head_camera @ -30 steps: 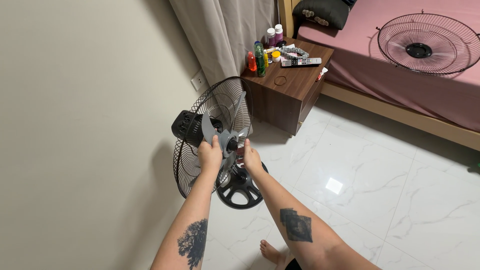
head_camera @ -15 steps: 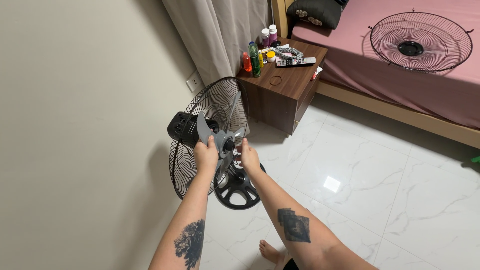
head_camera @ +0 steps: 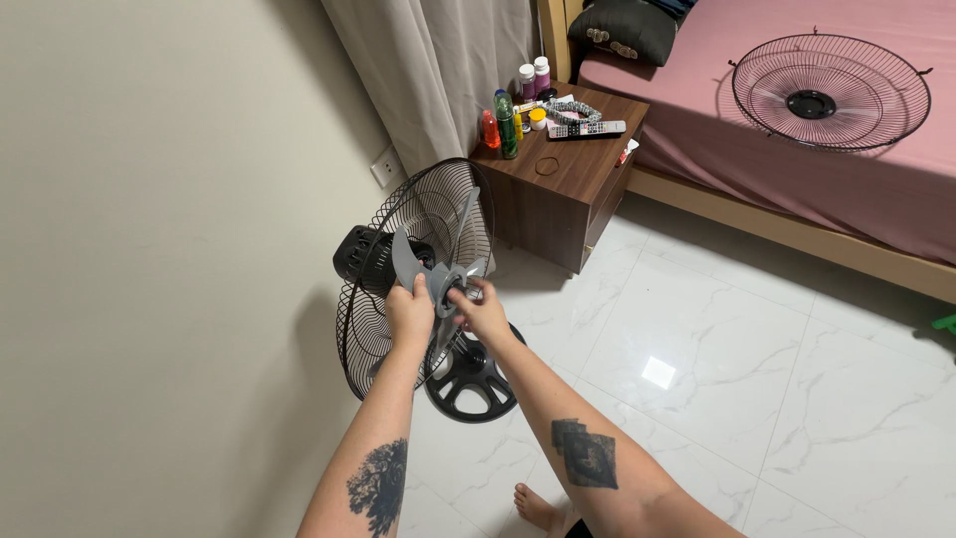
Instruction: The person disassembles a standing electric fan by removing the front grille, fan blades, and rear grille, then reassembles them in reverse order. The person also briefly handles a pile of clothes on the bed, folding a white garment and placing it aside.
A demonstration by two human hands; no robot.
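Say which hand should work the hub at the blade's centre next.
Right, probably. The right hand already has its fingers at the hub, while the left hand grips the grey blade and steadies it.

Fan [head_camera: 428,289] upright on floor [head_camera: 697,349], close against wall [head_camera: 149,249]. Behind it, nightstand [head_camera: 558,194] beside curtain [head_camera: 438,70]; bottles [head_camera: 503,120] along nightstand's rear left edge, remote [head_camera: 588,129] near its back edge. Right of nightstand, bed [head_camera: 797,169], with detached grille [head_camera: 830,92] lying on top.

Beige wall [head_camera: 149,249], marble floor [head_camera: 747,379], wooden nightstand [head_camera: 568,189]
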